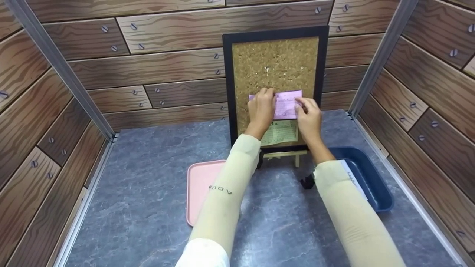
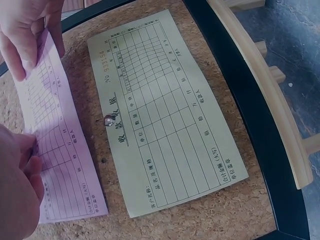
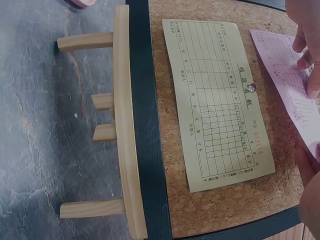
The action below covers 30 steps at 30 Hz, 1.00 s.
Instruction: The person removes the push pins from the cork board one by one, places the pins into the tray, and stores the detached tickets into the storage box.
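Note:
Both hands are at a pink printed receipt slip [image 1: 286, 105] on the lower half of a black-framed corkboard [image 1: 274, 55]. My left hand [image 1: 262, 107] is over the slip's left half, fingertips curled together against its face. In the left wrist view a small dark thing shows between those fingers, mostly hidden; I cannot tell what it is. My right hand [image 1: 308, 116] pinches the slip's right end between thumb and fingers. Just below, a pale green receipt slip [image 2: 165, 115] is fixed to the cork by a silver pushpin [image 2: 109, 120] near its upper edge.
The board leans on a wooden easel [image 3: 122, 115]. Several small pins [image 1: 267, 69] dot the upper cork. A pink tray [image 1: 196, 193] lies left, partly under the left sleeve. At the right, a dark blue bin [image 1: 374, 178] holds white paper [image 1: 352, 176], partly behind the right sleeve.

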Each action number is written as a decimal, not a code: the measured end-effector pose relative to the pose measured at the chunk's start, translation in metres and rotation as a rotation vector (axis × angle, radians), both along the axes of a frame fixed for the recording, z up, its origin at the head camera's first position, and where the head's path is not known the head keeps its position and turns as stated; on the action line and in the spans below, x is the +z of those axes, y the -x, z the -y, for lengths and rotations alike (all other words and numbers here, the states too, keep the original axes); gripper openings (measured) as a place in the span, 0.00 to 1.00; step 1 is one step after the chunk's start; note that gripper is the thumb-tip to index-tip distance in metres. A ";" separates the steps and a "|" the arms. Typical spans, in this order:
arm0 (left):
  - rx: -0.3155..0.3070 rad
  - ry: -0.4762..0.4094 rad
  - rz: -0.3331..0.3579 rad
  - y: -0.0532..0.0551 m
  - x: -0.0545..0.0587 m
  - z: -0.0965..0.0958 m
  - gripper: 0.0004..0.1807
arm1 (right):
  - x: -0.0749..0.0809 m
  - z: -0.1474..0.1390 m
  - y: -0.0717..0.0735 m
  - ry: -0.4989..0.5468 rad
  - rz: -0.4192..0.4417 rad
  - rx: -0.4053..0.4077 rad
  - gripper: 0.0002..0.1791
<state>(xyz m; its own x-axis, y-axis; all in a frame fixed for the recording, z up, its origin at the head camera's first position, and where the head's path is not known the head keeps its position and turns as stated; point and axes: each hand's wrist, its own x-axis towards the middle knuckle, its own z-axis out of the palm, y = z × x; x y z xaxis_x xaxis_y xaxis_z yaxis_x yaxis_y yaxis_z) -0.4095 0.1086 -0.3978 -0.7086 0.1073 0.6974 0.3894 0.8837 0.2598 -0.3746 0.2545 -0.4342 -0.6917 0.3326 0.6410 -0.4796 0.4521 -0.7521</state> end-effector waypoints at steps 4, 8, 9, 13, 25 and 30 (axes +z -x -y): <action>0.006 -0.003 0.003 0.000 -0.001 -0.001 0.07 | 0.000 -0.001 -0.002 -0.006 0.014 0.010 0.15; 0.011 -0.015 0.024 0.000 0.000 -0.001 0.07 | 0.000 -0.001 -0.002 -0.006 0.016 0.013 0.16; 0.011 -0.020 0.035 -0.001 0.000 -0.001 0.07 | 0.000 -0.001 -0.002 -0.002 0.014 0.016 0.16; 0.011 -0.049 0.073 -0.001 0.002 -0.002 0.07 | 0.001 -0.002 -0.002 0.005 -0.002 0.027 0.16; 0.032 -0.011 0.074 -0.003 0.004 -0.004 0.08 | 0.001 0.001 -0.001 0.027 -0.022 0.018 0.16; 0.031 -0.005 0.084 -0.004 0.006 -0.004 0.09 | 0.001 0.000 0.000 0.035 -0.022 0.021 0.17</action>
<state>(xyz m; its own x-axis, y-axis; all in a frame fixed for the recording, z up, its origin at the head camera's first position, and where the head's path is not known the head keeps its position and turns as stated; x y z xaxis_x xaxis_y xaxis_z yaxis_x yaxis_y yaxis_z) -0.4057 0.1130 -0.3917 -0.7674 0.0806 0.6360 0.3383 0.8936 0.2950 -0.3745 0.2550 -0.4335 -0.6844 0.3409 0.6445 -0.5054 0.4153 -0.7564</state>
